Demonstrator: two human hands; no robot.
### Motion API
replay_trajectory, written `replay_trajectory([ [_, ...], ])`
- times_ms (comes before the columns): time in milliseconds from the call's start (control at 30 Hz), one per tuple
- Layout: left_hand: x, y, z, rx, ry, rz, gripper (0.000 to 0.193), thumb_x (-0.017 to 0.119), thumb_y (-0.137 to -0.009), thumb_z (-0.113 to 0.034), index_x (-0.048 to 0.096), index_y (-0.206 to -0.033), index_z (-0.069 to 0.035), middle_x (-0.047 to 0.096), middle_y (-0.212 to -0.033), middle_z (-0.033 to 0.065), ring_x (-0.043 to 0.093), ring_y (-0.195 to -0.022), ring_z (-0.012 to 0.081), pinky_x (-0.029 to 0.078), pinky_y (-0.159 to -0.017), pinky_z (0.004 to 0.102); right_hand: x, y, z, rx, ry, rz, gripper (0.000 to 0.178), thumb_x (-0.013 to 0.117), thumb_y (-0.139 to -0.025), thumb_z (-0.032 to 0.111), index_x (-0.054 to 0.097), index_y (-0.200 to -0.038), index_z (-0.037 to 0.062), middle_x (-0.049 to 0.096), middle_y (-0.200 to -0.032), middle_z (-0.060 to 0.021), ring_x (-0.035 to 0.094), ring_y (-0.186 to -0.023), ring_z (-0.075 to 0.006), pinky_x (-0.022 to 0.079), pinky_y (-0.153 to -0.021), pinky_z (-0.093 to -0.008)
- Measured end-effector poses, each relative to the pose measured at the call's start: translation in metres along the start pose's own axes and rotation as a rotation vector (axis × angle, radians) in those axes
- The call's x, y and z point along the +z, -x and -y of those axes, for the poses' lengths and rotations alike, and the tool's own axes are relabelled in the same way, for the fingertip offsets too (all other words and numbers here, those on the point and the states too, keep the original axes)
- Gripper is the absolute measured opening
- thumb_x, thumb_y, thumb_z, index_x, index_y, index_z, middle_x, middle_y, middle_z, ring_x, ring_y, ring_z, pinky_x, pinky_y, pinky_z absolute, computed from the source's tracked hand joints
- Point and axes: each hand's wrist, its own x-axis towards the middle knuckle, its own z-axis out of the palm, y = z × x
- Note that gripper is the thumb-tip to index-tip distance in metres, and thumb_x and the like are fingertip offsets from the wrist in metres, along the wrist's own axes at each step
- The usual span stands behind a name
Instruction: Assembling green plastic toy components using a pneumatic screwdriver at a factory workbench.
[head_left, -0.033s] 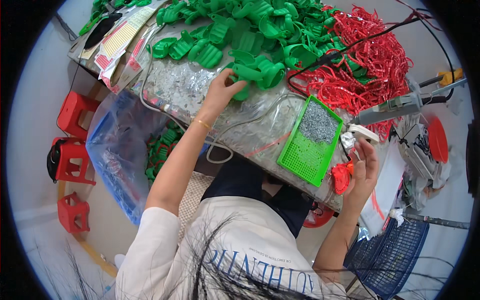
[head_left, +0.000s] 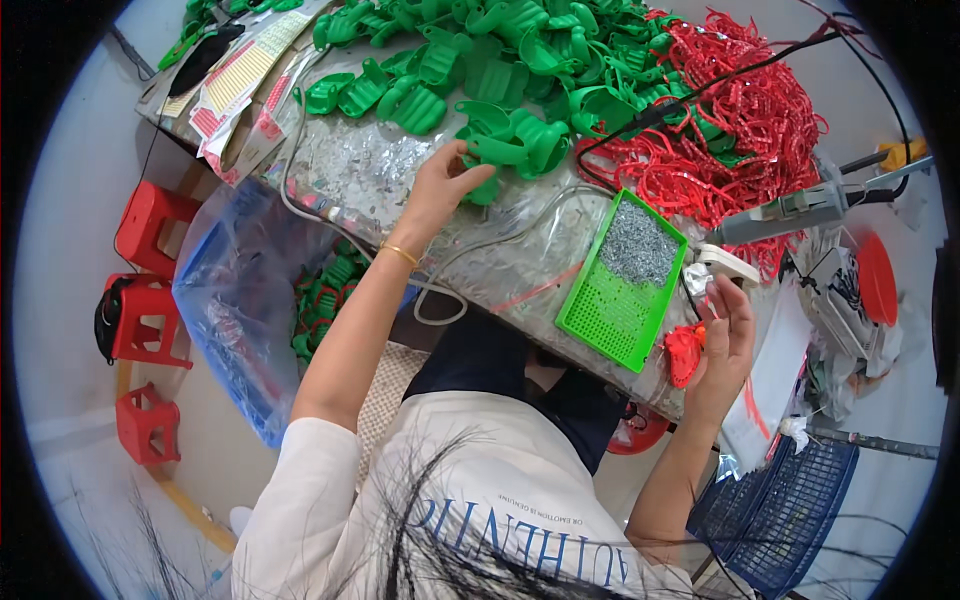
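Note:
My left hand [head_left: 442,185] reaches to the near edge of a heap of green moulded plastic pieces [head_left: 500,80], which are curved and ribbed. Its thumb and fingers close on one green plastic piece [head_left: 484,190], partly hidden by the hand. Over the table's near right edge, my right hand [head_left: 728,345] is raised with curved fingers and a gap between them and the thumb. Beside that thumb lies a small red piece [head_left: 683,357] with orange on it. A bright green perforated tray [head_left: 610,330] holding silvery small parts [head_left: 637,245] sits left of this hand.
A tangle of red straps [head_left: 745,120] covers the table's far right, near a grey clamp-like tool [head_left: 785,215]. Cables cross the tabletop [head_left: 380,165]. Printed cards [head_left: 245,80] lie far left. Below stand a plastic-lined blue bin [head_left: 225,300], red stools [head_left: 150,315] and a dark blue basket [head_left: 780,510].

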Motion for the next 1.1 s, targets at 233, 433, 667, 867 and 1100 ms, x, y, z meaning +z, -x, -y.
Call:
replay_trajectory([
  [233,-0.025,0.003,-0.009,0.031,0.233,-0.027,0.021,0.068,-0.083,-0.015,0.060,-0.097,-0.002,0.059,-0.075,-0.0016,0.054,-0.067,0.0053,0.038,-0.058,0.0201,0.019,0.012,-0.011,0.045,0.044,0.049,0.038,0.057,-0.090,0.009,0.048,-0.125,-0.0031,0.052,-0.126,-0.0132,0.051,-0.116,-0.0208,0.038,-0.099,-0.0330],
  [433,-0.037,0.024,-0.043,0.180,-0.004,-0.160,0.015,0.065,-0.083,-0.009,0.060,-0.096,-0.003,0.059,-0.080,0.0011,0.055,-0.070,0.0084,0.043,-0.064,0.0233,0.024,0.022,-0.013,0.116,0.054,0.091,0.034,0.056,-0.090,0.006,0.050,-0.123,-0.0015,0.057,-0.118,-0.0122,0.056,-0.106,-0.0185,0.042,-0.093,-0.0312],
  [667,0.015,0.130,-0.090,0.588,-0.323,0.365,0.021,0.061,-0.077,-0.001,0.060,-0.097,-0.006,0.062,-0.088,0.0098,0.060,-0.084,0.0270,0.047,-0.077,0.0378,0.032,0.014,-0.001,0.366,-0.150,0.281,0.033,0.051,-0.094,0.018,0.051,-0.122,-0.0002,0.062,-0.103,-0.0087,0.058,-0.094,-0.0132,0.044,-0.075,-0.0242],
  [867,0.060,0.169,-0.101,0.872,-0.333,0.747,0.035,0.062,-0.071,-0.008,0.057,-0.105,-0.009,0.057,-0.086,0.0048,0.058,-0.084,0.0225,0.045,-0.082,0.0372,0.020,0.025,0.000,0.504,0.076,0.440,0.030,0.051,-0.095,0.021,0.056,-0.118,0.0033,0.057,-0.094,0.0014,0.049,-0.085,-0.0048,0.039,-0.071,-0.0187],
  [1100,0.067,0.165,-0.114,0.794,-0.113,0.501,0.049,0.070,-0.077,-0.022,0.053,-0.118,-0.003,0.062,-0.106,0.0134,0.057,-0.095,0.0273,0.044,-0.084,0.0358,-0.016,0.038,0.006,0.614,-0.069,0.406,0.029,0.052,-0.094,0.019,0.055,-0.118,0.0024,0.057,-0.096,0.0017,0.051,-0.086,-0.0049,0.042,-0.075,-0.0212],
])
